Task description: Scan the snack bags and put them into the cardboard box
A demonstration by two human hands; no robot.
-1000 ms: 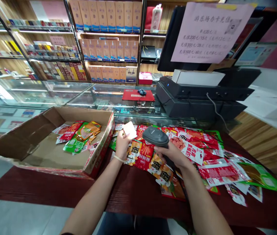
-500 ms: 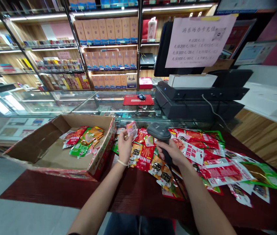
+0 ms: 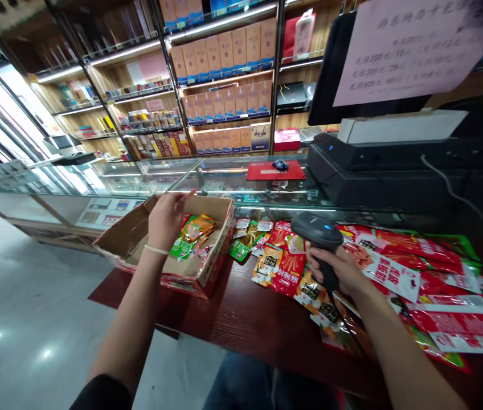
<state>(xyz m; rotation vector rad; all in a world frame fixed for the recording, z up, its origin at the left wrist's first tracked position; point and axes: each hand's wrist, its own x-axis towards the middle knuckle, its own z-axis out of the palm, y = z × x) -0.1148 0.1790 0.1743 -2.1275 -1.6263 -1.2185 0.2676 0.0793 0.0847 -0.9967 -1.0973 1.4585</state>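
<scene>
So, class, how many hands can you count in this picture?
2: the left hand at the cardboard box, the right hand gripping the scanner over the snack packets. No other hands show.

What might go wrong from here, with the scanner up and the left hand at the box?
1. The right hand grips the scanner, whose cord hangs over the packets; swinging it might drag some along.
2. The cardboard box sits near the left end of the tabletop; a bump from the left hand could push it edgeward.
</scene>
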